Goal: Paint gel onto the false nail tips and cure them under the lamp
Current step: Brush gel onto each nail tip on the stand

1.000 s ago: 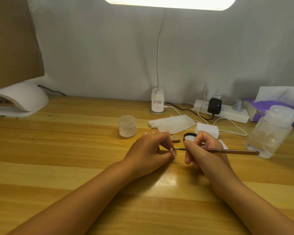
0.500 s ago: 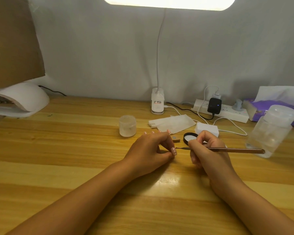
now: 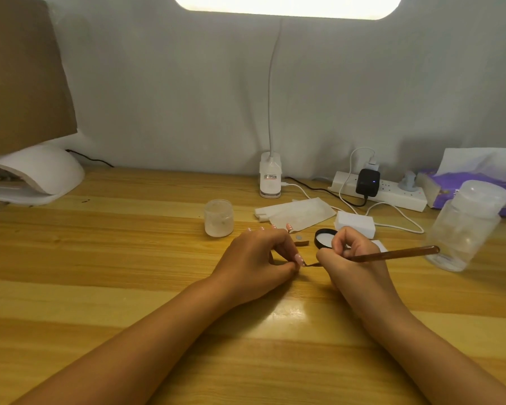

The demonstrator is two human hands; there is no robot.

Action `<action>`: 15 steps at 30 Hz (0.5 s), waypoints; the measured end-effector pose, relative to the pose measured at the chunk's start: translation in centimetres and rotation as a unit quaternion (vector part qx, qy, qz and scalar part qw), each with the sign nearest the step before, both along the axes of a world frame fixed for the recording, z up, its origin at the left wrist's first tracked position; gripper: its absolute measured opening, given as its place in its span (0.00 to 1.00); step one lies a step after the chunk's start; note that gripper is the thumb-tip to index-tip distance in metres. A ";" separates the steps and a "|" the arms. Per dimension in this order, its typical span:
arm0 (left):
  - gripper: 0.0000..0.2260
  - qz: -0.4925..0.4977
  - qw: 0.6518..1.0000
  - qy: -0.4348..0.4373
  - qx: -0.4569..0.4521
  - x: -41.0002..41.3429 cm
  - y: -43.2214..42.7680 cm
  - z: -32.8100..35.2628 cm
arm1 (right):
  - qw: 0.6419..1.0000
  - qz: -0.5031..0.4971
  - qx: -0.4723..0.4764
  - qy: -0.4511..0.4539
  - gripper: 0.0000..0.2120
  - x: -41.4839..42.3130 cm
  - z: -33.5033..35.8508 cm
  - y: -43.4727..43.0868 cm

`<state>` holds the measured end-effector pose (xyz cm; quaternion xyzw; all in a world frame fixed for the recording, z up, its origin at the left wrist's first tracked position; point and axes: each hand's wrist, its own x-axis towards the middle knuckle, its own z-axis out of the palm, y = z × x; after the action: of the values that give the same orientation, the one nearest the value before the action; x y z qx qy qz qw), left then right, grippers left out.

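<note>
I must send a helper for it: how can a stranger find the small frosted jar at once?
Find the white lamp base at the back of the wooden table. Just in front, to its left, stands a small frosted round jar, beyond the left hand. The clear plastic bottle, far right, is much taller.

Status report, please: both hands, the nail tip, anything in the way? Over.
Left hand pinches nail tip. Right hand holds brush, bristles at the tip. Nothing between them; curing lamp far left.
</note>
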<state>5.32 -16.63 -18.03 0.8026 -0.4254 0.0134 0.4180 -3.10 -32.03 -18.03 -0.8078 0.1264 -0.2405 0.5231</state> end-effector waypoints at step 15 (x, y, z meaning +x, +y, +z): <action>0.03 -0.001 1.000 -0.018 -0.004 0.4 0.0 -0.4 | 1.000 0.017 -0.007 0.006 0.06 -0.1 0.2 0.2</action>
<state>5.74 -16.63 -18.42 0.8000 -0.4340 0.0290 0.4133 -3.22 -31.86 -17.78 -0.8147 0.1139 -0.2280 0.5209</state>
